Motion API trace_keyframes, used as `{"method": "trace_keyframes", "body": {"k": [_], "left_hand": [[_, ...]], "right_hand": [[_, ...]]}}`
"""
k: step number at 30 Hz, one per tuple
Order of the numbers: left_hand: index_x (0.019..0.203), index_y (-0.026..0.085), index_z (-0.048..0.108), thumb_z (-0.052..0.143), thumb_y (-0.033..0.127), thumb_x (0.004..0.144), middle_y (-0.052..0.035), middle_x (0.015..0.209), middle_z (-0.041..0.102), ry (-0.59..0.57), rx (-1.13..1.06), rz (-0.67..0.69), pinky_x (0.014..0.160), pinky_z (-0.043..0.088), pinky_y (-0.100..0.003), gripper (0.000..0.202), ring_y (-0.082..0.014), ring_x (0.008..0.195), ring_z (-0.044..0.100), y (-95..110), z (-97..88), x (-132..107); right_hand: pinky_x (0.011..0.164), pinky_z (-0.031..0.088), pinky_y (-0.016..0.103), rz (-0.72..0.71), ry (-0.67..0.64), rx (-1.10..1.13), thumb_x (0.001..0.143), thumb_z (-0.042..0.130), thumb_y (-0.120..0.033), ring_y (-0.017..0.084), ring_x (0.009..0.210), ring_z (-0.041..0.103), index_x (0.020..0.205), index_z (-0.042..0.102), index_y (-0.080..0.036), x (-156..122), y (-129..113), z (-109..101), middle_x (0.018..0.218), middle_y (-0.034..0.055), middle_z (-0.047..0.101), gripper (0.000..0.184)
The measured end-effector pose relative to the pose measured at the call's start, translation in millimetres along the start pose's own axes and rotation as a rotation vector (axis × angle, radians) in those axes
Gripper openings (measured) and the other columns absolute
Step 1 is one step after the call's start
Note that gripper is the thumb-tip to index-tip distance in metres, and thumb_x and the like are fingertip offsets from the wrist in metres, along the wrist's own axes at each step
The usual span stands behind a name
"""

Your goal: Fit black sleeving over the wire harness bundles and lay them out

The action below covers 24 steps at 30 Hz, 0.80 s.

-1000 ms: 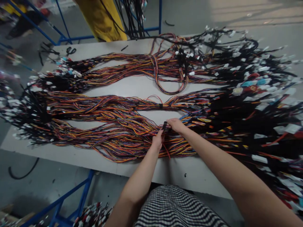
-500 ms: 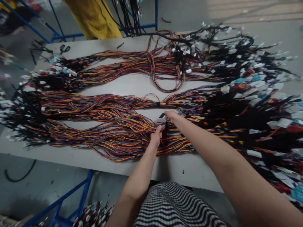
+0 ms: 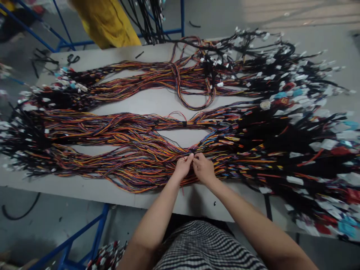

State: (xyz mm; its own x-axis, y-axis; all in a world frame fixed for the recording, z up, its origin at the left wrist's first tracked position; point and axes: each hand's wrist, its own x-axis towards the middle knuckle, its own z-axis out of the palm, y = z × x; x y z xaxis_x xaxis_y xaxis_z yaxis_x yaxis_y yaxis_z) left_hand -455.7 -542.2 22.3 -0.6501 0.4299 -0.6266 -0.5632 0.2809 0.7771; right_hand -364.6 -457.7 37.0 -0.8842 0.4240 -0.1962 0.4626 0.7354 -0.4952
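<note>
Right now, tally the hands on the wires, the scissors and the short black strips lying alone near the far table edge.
Hands on the wire bundle: 2 (left hand, right hand)
Scissors: 1
Short black strip: 1
Total: 4

The wires (image 3: 135, 165) run orange, red, yellow and blue, turning black toward 3 o'clock. At 6 o'clock, black-and-white stripes cover the shirt (image 3: 208, 247); a yellow sheet (image 3: 104, 22) hangs at 11 o'clock, a blue frame (image 3: 81, 231) at 7 o'clock.
</note>
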Motion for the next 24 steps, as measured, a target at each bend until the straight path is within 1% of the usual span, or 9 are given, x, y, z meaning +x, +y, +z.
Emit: {"method": "trace_keyframes", "body": {"k": [3,5,8,10,12,15,17,20,24], "left_hand": [[0.044,0.018,0.048,0.061,0.049,0.081,0.0032,0.042,0.04,0.026,0.218,0.148,0.051,0.03,-0.024,0.05,-0.009,0.045,0.035,8,-5.9,18],[0.047,0.018,0.051,0.055,0.047,0.085,0.0024,0.042,0.042,0.067,0.283,0.21,0.051,0.03,-0.024,0.048,-0.0099,0.044,0.037,18,-16.1,28],[0.061,0.019,0.06,0.06,0.037,0.081,0.0028,0.046,0.048,-0.06,0.402,0.232,0.052,0.032,-0.023,0.027,-0.0115,0.045,0.041,34,-26.7,36],[0.077,0.021,0.067,0.072,0.026,0.07,0.0041,0.049,0.052,-0.191,0.561,0.246,0.053,0.033,-0.023,0.01,-0.0128,0.046,0.045,40,-24.6,38],[0.086,0.025,0.07,0.079,0.016,0.058,0.0041,0.055,0.056,-0.25,0.727,0.326,0.055,0.033,-0.024,0.031,-0.014,0.051,0.048,42,-16.0,39],[0.069,0.024,0.067,0.078,0.011,0.059,0.0011,0.058,0.057,-0.236,0.831,0.457,0.06,0.035,-0.024,0.02,-0.0153,0.058,0.051,44,-1.2,46],[0.061,0.022,0.063,0.072,0.018,0.07,-0.0008,0.057,0.056,-0.234,0.755,0.459,0.062,0.037,-0.025,0.014,-0.0155,0.059,0.052,47,3.0,54],[0.059,0.019,0.062,0.06,0.044,0.083,-0.0017,0.052,0.054,-0.241,0.544,0.368,0.058,0.036,-0.025,0.035,-0.0143,0.052,0.048,53,0.4,64],[0.051,0.019,0.053,0.05,0.072,0.079,0.0001,0.043,0.046,-0.292,0.367,0.292,0.049,0.031,-0.026,0.06,-0.0114,0.042,0.039,50,-1.4,63]], "right_hand": [[0.065,0.042,0.027,0.012,0.038,0.048,0.098,0.038,-0.026,0.019,0.081,0.063,0.103,0.069,-0.015,-12,3,8,0.102,0.011,0.066,0.033],[0.073,0.045,0.028,-0.032,0.071,0.18,0.099,0.036,-0.028,0.02,0.086,0.064,0.107,0.068,-0.016,-19,6,10,0.099,0.0107,0.069,0.035],[0.082,0.047,0.027,-0.052,0.144,0.406,0.098,0.039,-0.033,0.018,0.09,0.065,0.103,0.07,-0.018,-20,11,11,0.099,0.0087,0.07,0.035],[0.08,0.047,0.028,0.064,0.178,0.45,0.095,0.042,-0.036,0.019,0.086,0.065,0.092,0.07,-0.018,-14,16,10,0.092,0.0083,0.07,0.033],[0.076,0.046,0.029,0.202,0.182,0.438,0.092,0.045,-0.036,0.02,0.079,0.064,0.085,0.069,-0.017,-4,24,8,0.085,0.0078,0.07,0.032],[0.073,0.046,0.029,0.305,0.166,0.461,0.089,0.046,-0.035,0.02,0.076,0.063,0.082,0.068,-0.017,7,36,7,0.082,0.0069,0.069,0.03],[0.073,0.046,0.028,0.325,0.158,0.506,0.089,0.047,-0.035,0.019,0.075,0.063,0.085,0.068,-0.016,11,39,8,0.082,0.0063,0.069,0.029],[0.075,0.047,0.028,0.327,0.16,0.526,0.089,0.052,-0.034,0.018,0.079,0.065,0.105,0.069,-0.017,15,33,12,0.09,0.0058,0.071,0.029],[0.082,0.048,0.032,0.304,0.163,0.361,0.091,0.055,-0.034,0.022,0.093,0.065,0.116,0.068,-0.019,27,16,21,0.107,0.0073,0.069,0.032]]}}
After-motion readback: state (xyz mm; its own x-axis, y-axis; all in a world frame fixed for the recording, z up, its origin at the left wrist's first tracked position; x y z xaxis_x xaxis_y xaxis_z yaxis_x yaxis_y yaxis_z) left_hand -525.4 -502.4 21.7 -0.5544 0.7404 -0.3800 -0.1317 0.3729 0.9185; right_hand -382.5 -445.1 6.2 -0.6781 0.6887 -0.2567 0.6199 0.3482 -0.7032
